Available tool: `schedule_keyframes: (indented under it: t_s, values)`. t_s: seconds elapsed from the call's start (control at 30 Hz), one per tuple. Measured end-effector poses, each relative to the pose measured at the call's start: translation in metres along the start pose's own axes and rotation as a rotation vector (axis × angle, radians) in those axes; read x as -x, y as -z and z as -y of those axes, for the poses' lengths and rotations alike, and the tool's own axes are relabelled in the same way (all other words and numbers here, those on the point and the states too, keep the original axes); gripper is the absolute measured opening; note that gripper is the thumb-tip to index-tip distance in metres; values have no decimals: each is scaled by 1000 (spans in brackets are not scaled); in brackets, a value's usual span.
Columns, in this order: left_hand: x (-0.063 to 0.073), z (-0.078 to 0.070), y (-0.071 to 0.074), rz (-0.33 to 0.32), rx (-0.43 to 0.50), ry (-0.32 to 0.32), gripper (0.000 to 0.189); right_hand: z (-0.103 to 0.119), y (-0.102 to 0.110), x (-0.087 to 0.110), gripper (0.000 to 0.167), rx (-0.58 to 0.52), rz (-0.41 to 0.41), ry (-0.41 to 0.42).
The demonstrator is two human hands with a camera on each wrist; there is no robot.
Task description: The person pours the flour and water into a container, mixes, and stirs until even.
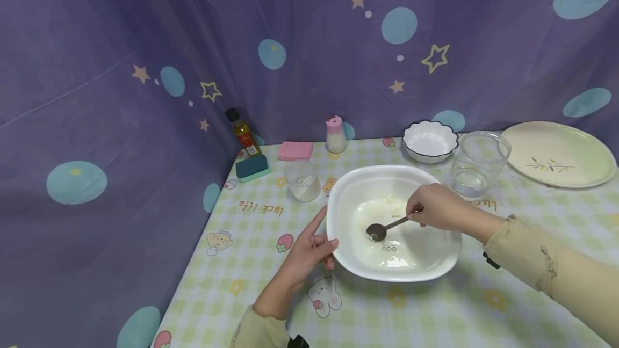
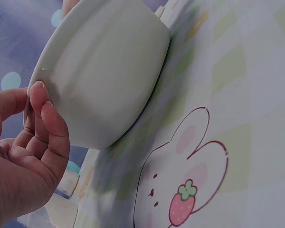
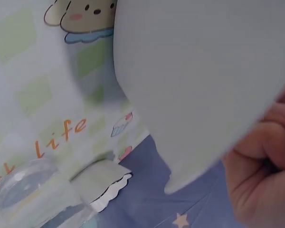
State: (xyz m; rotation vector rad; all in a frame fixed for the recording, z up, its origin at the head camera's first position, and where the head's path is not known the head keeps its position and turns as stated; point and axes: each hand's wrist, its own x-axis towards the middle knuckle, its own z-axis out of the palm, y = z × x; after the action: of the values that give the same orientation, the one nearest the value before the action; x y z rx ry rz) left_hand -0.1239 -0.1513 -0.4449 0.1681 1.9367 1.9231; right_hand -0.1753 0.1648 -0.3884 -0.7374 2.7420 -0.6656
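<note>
A white basin (image 1: 348,254) stands on the table with a shallow, pale, shiny liquid in it. My left hand (image 1: 313,247) pinches the basin's left rim, and in the left wrist view its curled fingers (image 2: 54,123) sit against the outer wall. Over the basin, my right hand (image 1: 437,207) grips the handle of a dark brown spoon (image 1: 377,232). The spoon's bowl is down at the liquid. From the right wrist, the basin's outer wall (image 3: 194,95) hides the spoon and part of the right hand (image 3: 261,166).
Behind the basin are a cup of white powder (image 1: 303,181), a pink-topped shaker (image 1: 336,136), a scalloped bowl (image 1: 430,141) and a clear container (image 1: 479,165). A plate (image 1: 561,154) lies far right. Sponges (image 1: 252,168) and an oil bottle (image 1: 245,136) stand back left, by the curtain.
</note>
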Motion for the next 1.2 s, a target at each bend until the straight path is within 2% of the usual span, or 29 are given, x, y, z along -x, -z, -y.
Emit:
schedule_keyframes:
  t_s: [0.23, 0.33, 0.5, 0.67, 0.83, 0.97, 1.1, 1.2]
  values:
    - [-1, 2, 1, 0, 2, -2, 75, 6, -7, -7, 13, 124, -204, 61]
    - [0, 1, 1, 2, 5, -3, 75, 6, -5, -6, 20, 184, -241, 40]
    - [0, 1, 1, 9, 11, -9, 75, 2, 2, -3, 27, 255, -253, -14]
    - [0, 1, 1, 9, 9, -8, 75, -1, 14, 5, 33, 294, -221, -45]
    - [-1, 1, 1, 6, 6, -9, 76, -3, 25, 16, 28, 290, -182, 20]
    - [0, 1, 1, 2, 6, -5, 76, -5, 31, 24, 23, 262, -97, 81]
    - [0, 0, 0, -2, 3, -1, 75, -4, 31, 28, 19, 191, 22, 79]
    - [0, 0, 0, -3, 4, -2, 75, 0, 27, 27, 20, 136, 67, 78]
